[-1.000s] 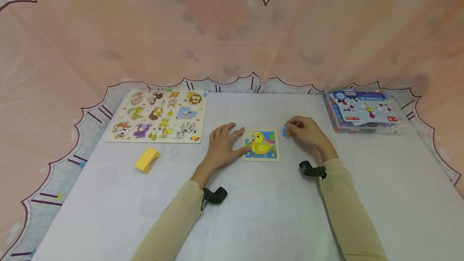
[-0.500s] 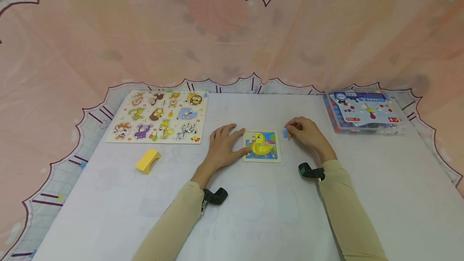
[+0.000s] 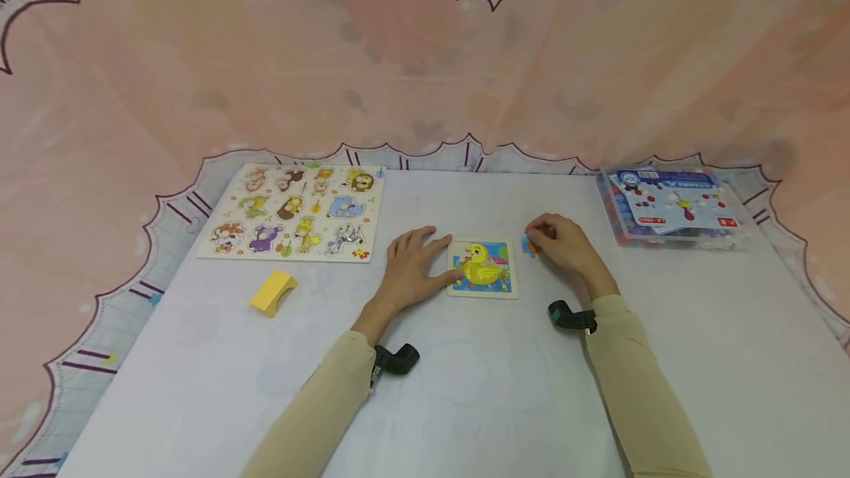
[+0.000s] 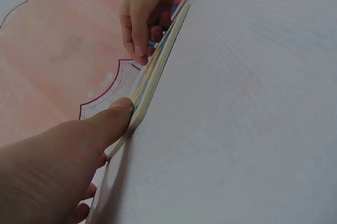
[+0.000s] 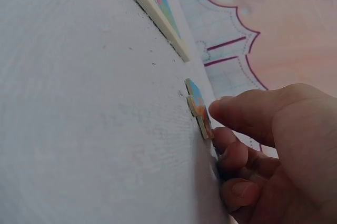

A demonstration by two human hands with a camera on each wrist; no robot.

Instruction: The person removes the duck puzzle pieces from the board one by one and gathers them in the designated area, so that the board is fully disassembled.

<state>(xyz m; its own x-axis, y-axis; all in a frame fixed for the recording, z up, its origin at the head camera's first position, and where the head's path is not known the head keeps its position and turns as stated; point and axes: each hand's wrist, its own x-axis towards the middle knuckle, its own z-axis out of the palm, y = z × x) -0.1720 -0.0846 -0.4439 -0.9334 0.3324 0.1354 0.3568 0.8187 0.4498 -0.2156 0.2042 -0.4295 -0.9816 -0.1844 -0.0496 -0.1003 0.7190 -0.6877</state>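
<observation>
We see the left hand (image 3: 410, 268), fingers spread, its thumb resting on a square wooden yellow-duck puzzle (image 3: 488, 271); then a small flat blue-and-orange piece (image 5: 197, 103) on the white table (image 3: 465, 382), which the right hand (image 3: 559, 240) pinches.

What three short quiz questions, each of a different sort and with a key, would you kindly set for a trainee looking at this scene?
1. Multiple choice: what is the left hand touching with its thumb?
A) the animal board
B) the duck puzzle
C) the clear box
2. True or false: the right hand is reaching into the clear box.
3. Fill in the colour: the arched block at the left of the head view is ____.

Key:
1. B
2. False; the right hand is at a loose puzzle piece.
3. Yellow
</observation>
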